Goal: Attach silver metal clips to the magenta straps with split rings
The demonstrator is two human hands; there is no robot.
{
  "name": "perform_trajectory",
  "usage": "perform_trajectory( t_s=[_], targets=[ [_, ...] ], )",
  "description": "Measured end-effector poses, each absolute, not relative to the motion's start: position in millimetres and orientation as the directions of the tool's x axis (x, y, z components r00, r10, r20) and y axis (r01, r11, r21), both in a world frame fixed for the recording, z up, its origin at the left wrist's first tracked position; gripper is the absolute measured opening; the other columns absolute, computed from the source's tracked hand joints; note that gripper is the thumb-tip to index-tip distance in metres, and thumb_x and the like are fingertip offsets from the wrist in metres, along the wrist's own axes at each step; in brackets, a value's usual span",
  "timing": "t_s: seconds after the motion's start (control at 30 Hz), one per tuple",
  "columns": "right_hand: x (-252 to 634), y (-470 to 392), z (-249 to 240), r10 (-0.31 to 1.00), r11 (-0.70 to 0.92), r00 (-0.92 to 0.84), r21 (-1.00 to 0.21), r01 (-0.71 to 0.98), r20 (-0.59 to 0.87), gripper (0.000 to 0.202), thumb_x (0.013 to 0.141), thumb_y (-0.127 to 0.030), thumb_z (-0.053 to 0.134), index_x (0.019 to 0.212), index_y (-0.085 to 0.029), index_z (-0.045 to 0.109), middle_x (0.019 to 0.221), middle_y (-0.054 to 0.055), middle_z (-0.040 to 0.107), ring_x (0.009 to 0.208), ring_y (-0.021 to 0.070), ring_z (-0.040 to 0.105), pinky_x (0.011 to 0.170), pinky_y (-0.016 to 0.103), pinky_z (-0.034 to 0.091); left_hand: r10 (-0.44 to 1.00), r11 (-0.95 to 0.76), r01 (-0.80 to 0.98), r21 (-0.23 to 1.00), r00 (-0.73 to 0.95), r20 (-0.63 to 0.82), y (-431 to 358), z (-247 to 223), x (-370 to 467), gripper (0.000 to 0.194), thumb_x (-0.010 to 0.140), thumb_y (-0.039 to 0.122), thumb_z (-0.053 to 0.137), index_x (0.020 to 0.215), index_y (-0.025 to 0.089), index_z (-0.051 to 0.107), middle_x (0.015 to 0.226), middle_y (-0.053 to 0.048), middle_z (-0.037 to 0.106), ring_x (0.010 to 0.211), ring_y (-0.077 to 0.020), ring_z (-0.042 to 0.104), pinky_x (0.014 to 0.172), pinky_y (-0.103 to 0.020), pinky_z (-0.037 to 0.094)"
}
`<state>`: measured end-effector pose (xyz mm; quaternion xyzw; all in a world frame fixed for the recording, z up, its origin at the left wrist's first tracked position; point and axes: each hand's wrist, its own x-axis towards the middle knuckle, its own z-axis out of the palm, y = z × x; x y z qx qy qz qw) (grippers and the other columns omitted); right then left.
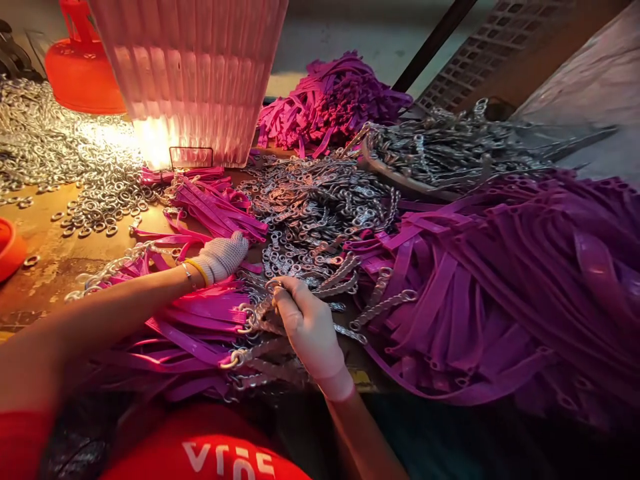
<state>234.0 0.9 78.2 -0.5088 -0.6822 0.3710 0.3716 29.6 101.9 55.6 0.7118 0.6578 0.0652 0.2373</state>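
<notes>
My left hand, in a white knit glove, is closed over the near end of a bundle of pink straps; what its fingers hold is hidden. My right hand, in a thin pale glove, pinches a metal ring between thumb and forefinger. Below both hands lie more pink straps with rings and twisted metal links at their right ends. Just beyond my right hand is a heap of twisted metal links.
Loose rings cover the table at left, beside a red container. A ribbed translucent panel stands behind a bright light. Purple straps are piled right, more at back. A basin holds metal links.
</notes>
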Motion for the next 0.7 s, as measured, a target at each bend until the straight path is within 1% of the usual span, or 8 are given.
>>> perform_trajectory(
  t_s=[0.1,0.17,0.23,0.33,0.4,0.5,0.6,0.7],
  targets=[
    [232,2,78,0.951,0.298,-0.216,-0.853,0.429,0.223,0.026,0.098,-0.031,0.048,0.110,-0.021,0.069,0.100,0.004,0.075,0.088,0.0185,0.067,0.084,0.030,0.053,0.977,-0.056,0.842,0.536,0.156,-0.144,87,70,20,0.024,0.085,0.016,0.055,0.108,0.013,0.060,0.096,-0.012,0.067,0.090,-0.0223,0.066,0.079,-0.033,0.052],
    [227,5,76,0.928,0.362,-0.254,-0.817,0.448,0.272,0.027,0.099,-0.028,0.048,0.116,-0.022,0.068,0.108,0.006,0.076,0.095,0.0197,0.070,0.088,0.031,0.053,0.976,-0.055,0.790,0.611,0.171,-0.134,71,83,15,0.016,0.089,0.018,0.046,0.098,0.015,0.059,0.081,-0.007,0.065,0.068,-0.0158,0.061,0.063,-0.026,0.049],
    [219,9,74,0.900,0.430,-0.304,-0.757,0.492,0.314,0.030,0.099,-0.026,0.047,0.121,-0.021,0.067,0.113,0.007,0.076,0.100,0.0209,0.071,0.091,0.032,0.053,0.969,-0.042,0.709,0.704,0.200,-0.143,51,96,10,0.018,0.093,0.022,0.039,0.094,0.016,0.056,0.067,-0.002,0.059,0.051,-0.0115,0.052,0.049,-0.022,0.042],
    [204,11,75,0.855,0.518,-0.384,-0.614,0.596,0.348,0.031,0.100,-0.023,0.046,0.124,-0.019,0.066,0.109,0.009,0.077,0.098,0.0224,0.071,0.088,0.031,0.052,0.960,0.046,0.493,0.869,0.220,-0.176,22,109,7,0.013,0.090,0.025,0.044,0.084,0.018,0.054,0.058,0.002,0.051,0.044,-0.0089,0.043,0.042,-0.019,0.034],
    [195,9,78,0.830,0.557,-0.431,-0.497,0.665,0.354,0.030,0.100,-0.022,0.046,0.121,-0.018,0.067,0.103,0.010,0.077,0.091,0.0227,0.071,0.080,0.030,0.051,0.956,0.137,0.369,0.919,0.195,-0.220,8,112,7,0.013,0.089,0.027,0.048,0.079,0.018,0.053,0.056,0.003,0.048,0.044,-0.0086,0.041,0.042,-0.019,0.031],
    [187,2,85,0.811,0.575,-0.476,-0.309,0.758,0.340,0.028,0.099,-0.020,0.046,0.116,-0.018,0.068,0.095,0.010,0.075,0.076,0.0213,0.068,0.065,0.029,0.044,0.951,0.163,0.371,0.914,0.188,-0.246,-4,115,8,0.021,0.090,0.032,0.049,0.074,0.018,0.052,0.056,0.003,0.048,0.046,-0.0090,0.039,0.044,-0.021,0.029],
    [183,-5,88,0.795,0.577,-0.517,-0.136,0.805,0.316,0.028,0.097,-0.017,0.046,0.116,-0.016,0.067,0.086,0.009,0.071,0.063,0.0201,0.062,0.056,0.032,0.033,0.968,-0.028,0.527,0.849,0.227,-0.109,-13,116,8,0.025,0.089,0.027,0.053,0.067,0.016,0.053,0.058,0.001,0.050,0.052,-0.0095,0.040,0.049,-0.022,0.028],
    [180,-10,86,0.775,0.596,-0.555,-0.058,0.801,0.303,0.027,0.095,-0.015,0.047,0.114,-0.016,0.067,0.080,0.008,0.069,0.059,0.0191,0.059,0.054,0.033,0.028,0.944,-0.169,0.603,0.779,0.327,-0.048,-20,109,4,0.014,0.086,0.017,0.054,0.073,0.015,0.059,0.068,-0.001,0.059,0.060,-0.0109,0.046,0.056,-0.023,0.033]
  ],
)
